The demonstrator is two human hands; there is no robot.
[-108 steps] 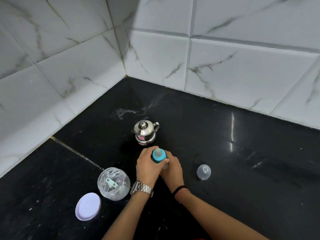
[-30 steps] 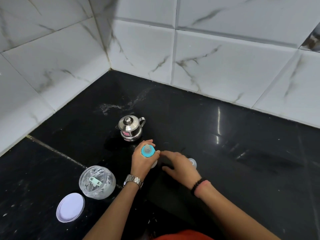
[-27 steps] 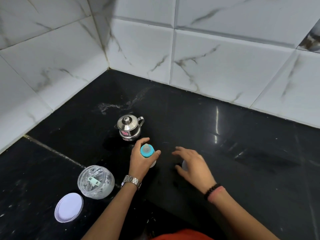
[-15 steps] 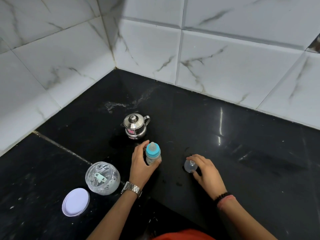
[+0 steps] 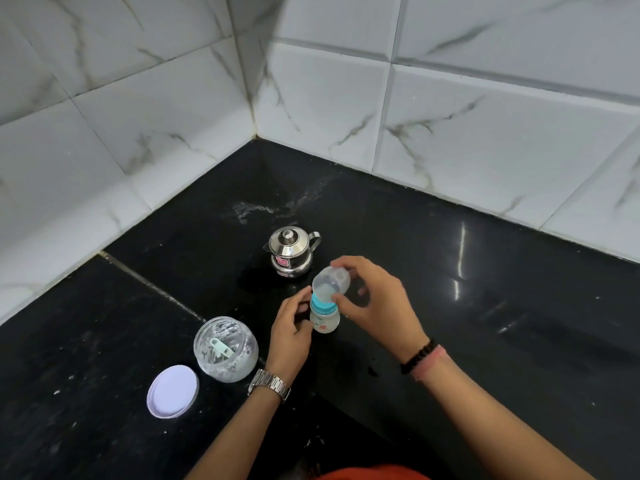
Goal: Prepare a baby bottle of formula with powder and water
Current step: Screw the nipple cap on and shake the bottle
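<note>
A small baby bottle with a blue collar stands upright on the black counter. My left hand wraps around its left side and holds it steady. My right hand grips the clear dome cap, tilted, right over the bottle's top, so the teat is hidden. An open round glass jar with white powder and a pale green scoop inside sits to the left. A small steel kettle with its lid on stands just behind the bottle.
The jar's white lid lies flat on the counter at the front left. White marble-pattern tiled walls meet in a corner behind the kettle. A seam runs across the counter on the left.
My right hand reached right, picked the clear cap off the counter and brought it over the bottle's top. My left hand stayed on the bottle.
</note>
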